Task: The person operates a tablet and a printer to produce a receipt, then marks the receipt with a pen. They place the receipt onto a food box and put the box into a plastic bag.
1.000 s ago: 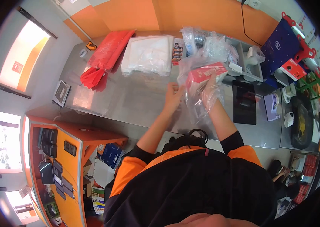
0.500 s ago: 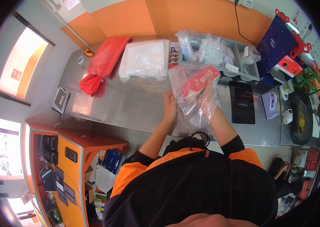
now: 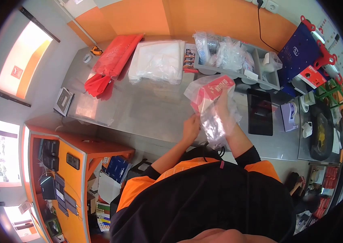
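A red and white box with printed lettering (image 3: 217, 88) sits inside a clear plastic bag (image 3: 212, 128) over the steel counter. Reaching in through the bag, my right hand (image 3: 222, 106) grips the box along its right side; the film partly veils its fingers. My left hand (image 3: 191, 127) is closed at the bag's left edge, its fingertips pinching the film just below the box. The bag's loose, crumpled end hangs toward my body between the two forearms.
Behind stand a stack of clear bags (image 3: 157, 60), red bags (image 3: 119, 56) and a grey divided bin (image 3: 274, 81) of wrapped items. To the right lie a black tablet (image 3: 259, 111), a purple-white box (image 3: 289, 116) and a black tray (image 3: 321, 133). An orange shelf (image 3: 70, 178) is at lower left.
My left hand has moved right and down and closed on the bag's edge. The box has tilted inside the bag, showing more of its printed face. My right hand stays on it.
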{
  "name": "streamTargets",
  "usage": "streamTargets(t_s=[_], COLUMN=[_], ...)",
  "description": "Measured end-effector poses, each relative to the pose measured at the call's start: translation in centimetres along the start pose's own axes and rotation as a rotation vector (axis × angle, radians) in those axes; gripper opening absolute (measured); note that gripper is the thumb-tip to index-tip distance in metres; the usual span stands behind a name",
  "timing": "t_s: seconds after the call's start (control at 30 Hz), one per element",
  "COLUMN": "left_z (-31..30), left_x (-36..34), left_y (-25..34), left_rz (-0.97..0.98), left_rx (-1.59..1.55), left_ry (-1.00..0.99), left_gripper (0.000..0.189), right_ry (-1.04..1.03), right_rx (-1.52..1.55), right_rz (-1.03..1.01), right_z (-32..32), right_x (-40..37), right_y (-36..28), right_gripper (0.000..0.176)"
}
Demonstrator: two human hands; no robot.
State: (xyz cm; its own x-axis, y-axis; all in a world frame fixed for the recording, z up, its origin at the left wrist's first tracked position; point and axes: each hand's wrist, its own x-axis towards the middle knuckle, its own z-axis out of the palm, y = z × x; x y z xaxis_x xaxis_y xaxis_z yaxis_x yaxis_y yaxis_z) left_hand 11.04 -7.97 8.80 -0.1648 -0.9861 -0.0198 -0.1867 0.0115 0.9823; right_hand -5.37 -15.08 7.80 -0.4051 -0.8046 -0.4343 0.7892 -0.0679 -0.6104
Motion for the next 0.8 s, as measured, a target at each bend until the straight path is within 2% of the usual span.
streamTargets(t_s=[0.07,0.1,0.13,0.23,0.33,0.43,0.53,0.63,0.73,0.8], left_z=[-0.4,-0.6,-0.8,-0.1,0.0,-0.3,-0.6,-0.5,-0.2,0.0], left_x=[0.0,-0.1,0.0,0.7,0.7,0.5,1.0,2.2,1.3,0.2], left_y=[1.8,3.6,4.6,5.2,4.4,5.2,8.9,8.4,7.8,8.0], left_rz=[-0.015,-0.019,-0.022,0.259,0.319,-0.078,0.158,0.255,0.402,0.324], left_rx=[-0.044,-0.048,-0.052,0.21,0.277,-0.035,0.327,0.116,0.204,0.204], left_ry=[0.09,0.115,0.141,-0.114,-0.191,-0.161,-0.249,-0.411,-0.455,-0.455], left_gripper=[0.032,0.031,0.03,0.028,0.028,0.029,0.025,0.024,0.025,0.022], right_ry=[0.052,0.15,0.121,0.071,0.17,0.158,0.065,-0.03,-0.096,-0.096], right_rx=[-0.006,0.128,0.108,0.07,0.061,0.045,0.023,-0.033,-0.104,-0.156], right_rz=[-0.024,-0.042,-0.006,0.081,0.098,0.106,0.123,0.143,0.143,0.121], right_z=[1.3,5.1,4.1,1.6,2.1,2.4,3.1,3.7,3.5,3.1], right_x=[-2.1,-5.5,-4.3,-0.2,1.0,0.5,-1.4,-3.1,-4.0,-4.1], right_y=[0.2,-1.0,-0.4,1.1,1.5,1.4,1.0,0.4,-0.5,-0.8], right_gripper=[0.045,0.047,0.048,0.05,0.053,0.055,0.057,0.059,0.061,0.063])
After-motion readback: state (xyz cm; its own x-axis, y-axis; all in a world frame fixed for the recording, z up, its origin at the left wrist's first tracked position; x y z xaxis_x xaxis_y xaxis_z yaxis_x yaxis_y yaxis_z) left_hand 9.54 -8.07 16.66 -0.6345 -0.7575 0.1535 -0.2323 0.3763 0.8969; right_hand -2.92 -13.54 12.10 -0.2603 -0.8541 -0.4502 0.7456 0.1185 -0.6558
